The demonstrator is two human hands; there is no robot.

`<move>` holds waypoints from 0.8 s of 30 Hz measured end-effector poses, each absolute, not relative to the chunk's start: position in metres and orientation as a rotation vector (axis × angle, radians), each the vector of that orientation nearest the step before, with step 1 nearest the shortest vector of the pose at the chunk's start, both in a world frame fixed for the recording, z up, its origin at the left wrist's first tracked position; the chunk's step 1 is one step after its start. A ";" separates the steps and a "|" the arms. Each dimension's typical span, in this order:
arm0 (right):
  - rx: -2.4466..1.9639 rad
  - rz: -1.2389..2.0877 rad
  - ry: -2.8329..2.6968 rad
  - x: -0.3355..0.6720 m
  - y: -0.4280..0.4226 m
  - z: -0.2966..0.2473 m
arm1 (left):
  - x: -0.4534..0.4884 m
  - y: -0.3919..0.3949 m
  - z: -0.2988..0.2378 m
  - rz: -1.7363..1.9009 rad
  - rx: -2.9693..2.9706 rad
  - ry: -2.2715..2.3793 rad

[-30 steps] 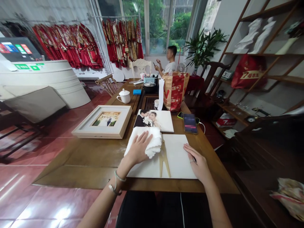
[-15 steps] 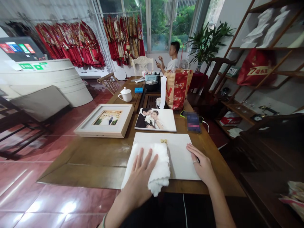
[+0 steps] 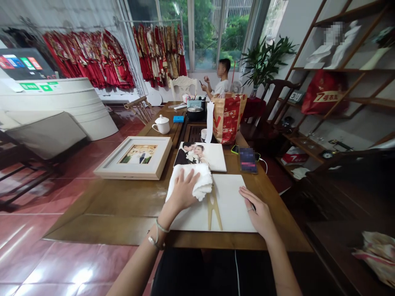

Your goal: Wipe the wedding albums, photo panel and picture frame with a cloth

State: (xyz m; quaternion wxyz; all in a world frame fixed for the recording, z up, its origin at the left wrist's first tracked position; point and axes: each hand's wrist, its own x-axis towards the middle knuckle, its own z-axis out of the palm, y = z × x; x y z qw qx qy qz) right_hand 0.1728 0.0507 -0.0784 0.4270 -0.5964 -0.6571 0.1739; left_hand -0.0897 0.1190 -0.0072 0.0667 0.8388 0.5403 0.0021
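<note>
A white photo panel lies flat at the near edge of the wooden table. My left hand presses flat, fingers spread, on a white folded cloth at the panel's far left corner. On the panel's right edge rests my right hand, fingers stretched out, holding it still. Part of a pale gold figure printed on the panel shows below the cloth.
Behind the panel lie a wedding photo print, a cream picture frame to the left and a phone on a cable to the right. Farther back stand a red-patterned bag, a white cup and a seated person.
My left hand slid the cloth from the panel's near left edge back up to its far left corner, uncovering the gold figure. The right hand stayed put.
</note>
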 end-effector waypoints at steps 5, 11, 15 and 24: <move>-1.495 0.434 -1.643 0.172 0.050 -0.078 | -0.094 0.098 -0.008 0.007 2.537 1.623; -1.470 0.441 -1.635 0.172 0.050 -0.078 | -0.100 0.034 -0.004 0.010 2.492 1.576; -1.468 0.438 -1.622 0.173 0.049 -0.079 | -0.098 0.009 0.000 0.005 2.463 1.547; -1.488 0.465 -1.616 0.172 0.050 -0.077 | -0.096 0.085 -0.001 -0.058 2.506 1.621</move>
